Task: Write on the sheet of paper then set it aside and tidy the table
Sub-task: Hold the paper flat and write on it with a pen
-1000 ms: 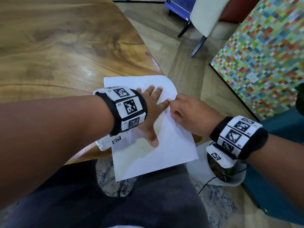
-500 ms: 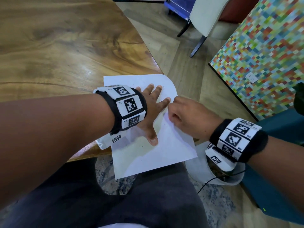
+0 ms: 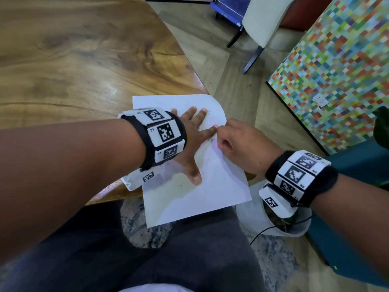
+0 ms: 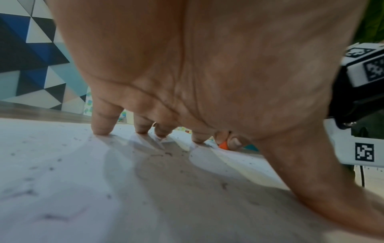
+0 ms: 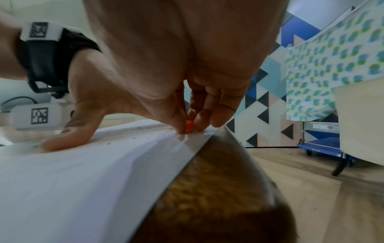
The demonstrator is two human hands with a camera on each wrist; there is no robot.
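Closest to the person, the near end of the sheet of paper hangs off the edge of the tabletop, over the person's lap. That loose part has nothing under it, so it can bend or slip.

A little further in, the left hand lies flat on the paper with its fingers spread out and straight. It is not grasping anything; it just presses down to keep the paper from sliding.

Right beside it is the right hand. Its grip is tight: the fingertips pinch a small orange thing and push its tip onto the paper near the right edge. It looks like a tiny crayon or a stub of pencil, but it is too small to say for sure. The paper has little dark marks and specks on it.

This looks like the writing step. To do it well, the flat hand should stay pressed close to where the orange tip touches. The writing should stay over the wood, not over the hanging part. A gentle push is best, because the stub is short and could slip out.

Past the tabletop stand a chair and a colourful wall.
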